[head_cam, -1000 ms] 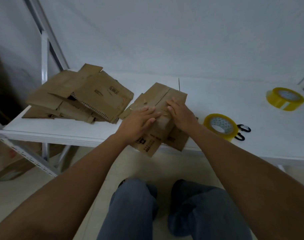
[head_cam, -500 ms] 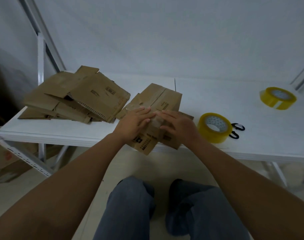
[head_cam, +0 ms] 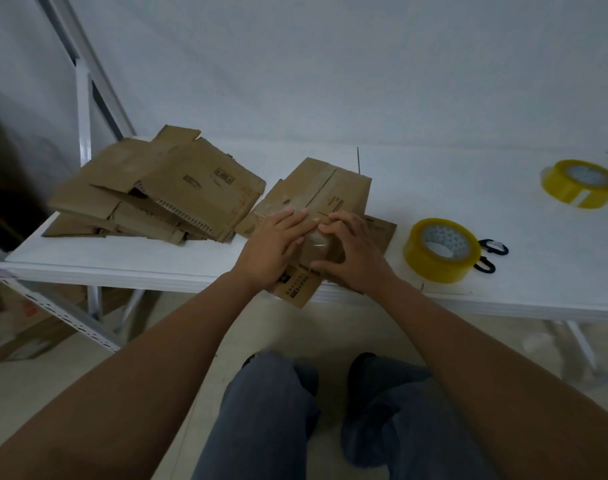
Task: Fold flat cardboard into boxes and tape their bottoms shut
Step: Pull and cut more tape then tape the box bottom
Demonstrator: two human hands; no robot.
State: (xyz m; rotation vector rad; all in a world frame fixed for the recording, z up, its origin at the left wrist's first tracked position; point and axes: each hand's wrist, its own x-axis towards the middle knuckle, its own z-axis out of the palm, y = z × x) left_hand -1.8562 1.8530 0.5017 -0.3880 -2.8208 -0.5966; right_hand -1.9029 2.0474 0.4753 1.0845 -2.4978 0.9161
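While the folded cardboard box [head_cam: 325,216] lies at the near edge of the white table [head_cam: 122,258], one printed flap overhanging, the left hand [head_cam: 274,247] presses flat on it with straight fingers held together. The right hand [head_cam: 351,251] rests beside, fingers spread and bent; what it covers is hidden. Flat cardboard [head_cam: 164,195] is piled left. A yellow tape roll [head_cam: 441,251] hides most of the scissors [head_cam: 491,252]; another roll [head_cam: 581,183] looks blurred.
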